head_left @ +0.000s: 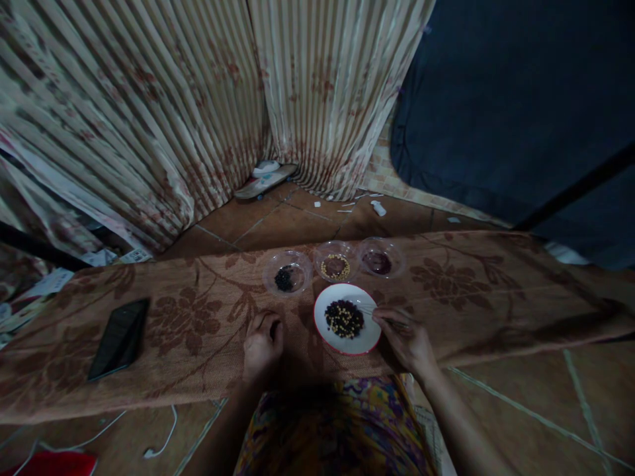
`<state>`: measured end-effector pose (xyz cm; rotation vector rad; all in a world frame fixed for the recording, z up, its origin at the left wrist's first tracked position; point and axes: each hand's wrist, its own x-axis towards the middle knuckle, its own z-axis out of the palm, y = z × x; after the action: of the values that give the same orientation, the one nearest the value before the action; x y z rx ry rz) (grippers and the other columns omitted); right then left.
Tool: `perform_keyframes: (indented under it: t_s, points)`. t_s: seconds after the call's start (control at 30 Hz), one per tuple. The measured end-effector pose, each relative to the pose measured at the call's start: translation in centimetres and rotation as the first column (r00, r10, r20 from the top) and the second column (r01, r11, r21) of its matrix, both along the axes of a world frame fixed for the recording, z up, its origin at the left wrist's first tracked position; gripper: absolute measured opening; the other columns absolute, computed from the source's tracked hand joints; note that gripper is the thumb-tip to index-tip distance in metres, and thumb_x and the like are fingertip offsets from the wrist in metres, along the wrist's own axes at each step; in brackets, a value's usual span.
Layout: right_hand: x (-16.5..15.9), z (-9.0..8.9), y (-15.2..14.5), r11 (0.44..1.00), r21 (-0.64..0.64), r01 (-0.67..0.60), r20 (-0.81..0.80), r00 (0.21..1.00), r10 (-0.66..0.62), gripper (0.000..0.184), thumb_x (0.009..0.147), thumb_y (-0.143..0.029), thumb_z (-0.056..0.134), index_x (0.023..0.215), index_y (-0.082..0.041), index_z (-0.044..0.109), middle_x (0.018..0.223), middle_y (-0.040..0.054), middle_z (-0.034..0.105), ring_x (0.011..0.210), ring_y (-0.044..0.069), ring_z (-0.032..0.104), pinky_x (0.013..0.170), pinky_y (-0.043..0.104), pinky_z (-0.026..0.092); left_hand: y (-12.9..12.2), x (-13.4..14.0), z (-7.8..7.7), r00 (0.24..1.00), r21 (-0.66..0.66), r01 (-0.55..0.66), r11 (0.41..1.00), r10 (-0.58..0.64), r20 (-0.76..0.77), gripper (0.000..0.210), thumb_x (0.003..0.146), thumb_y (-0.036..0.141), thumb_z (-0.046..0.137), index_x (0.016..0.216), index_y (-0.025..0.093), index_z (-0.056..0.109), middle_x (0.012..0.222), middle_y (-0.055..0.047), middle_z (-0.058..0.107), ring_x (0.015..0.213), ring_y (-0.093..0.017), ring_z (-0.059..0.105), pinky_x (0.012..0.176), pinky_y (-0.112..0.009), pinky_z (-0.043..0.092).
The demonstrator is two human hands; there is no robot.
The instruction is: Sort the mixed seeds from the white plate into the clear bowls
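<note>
My right hand (404, 337) is closed around thin, pale tweezers (368, 308), their tips over the right side of a white plate with a red rim (364, 340). On the plate lies a pile of mixed dark and yellow beans (344, 318). Left of the plate, my left hand (262, 340) rests on the cloth in a loose fist, with nothing visible in it. Behind the plate stand three clear plastic bowls: one with black beans (284, 279), one with yellow beans (336, 266), and one with dark reddish beans (380, 262).
A brown flowered cloth (198, 370) covers the long, narrow table. A black phone (119, 338) lies at its left. Striped curtains (208, 99) hang beyond it, and small white scraps (378, 208) lie on the tiled floor. A white cable (171, 430) trails below.
</note>
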<state>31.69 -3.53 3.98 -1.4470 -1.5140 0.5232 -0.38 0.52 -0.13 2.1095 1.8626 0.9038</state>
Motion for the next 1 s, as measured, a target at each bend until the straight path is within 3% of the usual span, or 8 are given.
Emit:
perform_keyframes:
  t_s: [0.43,0.53,0.63,0.8,1.0]
  points:
    - [-0.4,0.8,-0.2,0.997,0.044,0.063,-0.054,0.997,-0.06,0.019,0.088,-0.039,0.065,0.084,-0.024,0.075,0.089,0.0063,0.074,0.086,0.023,0.07,0.076,0.035,0.057,-0.1,-0.1,0.1,1.0,-0.015,0.008,1.0,-0.008,0.012,0.019,0.091,0.03,0.05,0.099,0.023,0.065,0.105,-0.007,0.066,0.103,-0.022,0.062,0.094,-0.036,0.051]
    - [0.2,1.8,0.8,0.978,0.106,0.18,-0.081,0.982,-0.172,0.02,0.084,-0.04,0.069,0.081,-0.021,0.075,0.084,0.0059,0.074,0.078,0.023,0.069,0.069,0.034,0.056,0.0,-0.1,0.2,1.0,-0.009,0.01,1.0,-0.01,0.008,0.019,0.091,0.029,0.05,0.097,0.022,0.065,0.103,-0.007,0.067,0.101,-0.022,0.062,0.092,-0.035,0.052]
    - [1.6,2.9,3.2,0.915,0.213,0.342,-0.108,0.939,-0.326,0.02,0.081,-0.039,0.071,0.077,-0.02,0.075,0.081,0.0059,0.074,0.076,0.022,0.069,0.069,0.034,0.054,0.1,-0.1,0.2,1.0,0.01,0.015,1.0,-0.015,0.007,0.019,0.09,0.03,0.049,0.096,0.023,0.065,0.103,-0.007,0.067,0.1,-0.022,0.063,0.09,-0.035,0.052]
    - [3.3,4.0,6.6,0.866,0.266,0.423,-0.204,0.903,-0.378,0.018,0.08,-0.037,0.07,0.078,-0.019,0.073,0.081,0.0064,0.074,0.076,0.02,0.068,0.071,0.033,0.055,0.2,-0.4,0.0,1.0,0.013,0.016,1.0,-0.016,-0.004,0.019,0.091,0.031,0.05,0.097,0.023,0.066,0.104,-0.006,0.068,0.099,-0.023,0.064,0.089,-0.036,0.052]
    - [1.6,3.2,4.5,0.886,0.195,0.42,-0.193,0.902,-0.385,0.019,0.079,-0.037,0.071,0.075,-0.019,0.074,0.078,0.0071,0.074,0.075,0.021,0.069,0.07,0.033,0.055,0.2,-0.3,-0.1,1.0,0.006,0.019,1.0,-0.019,0.019,0.018,0.09,0.03,0.05,0.096,0.022,0.065,0.104,-0.006,0.067,0.101,-0.022,0.064,0.091,-0.035,0.052]
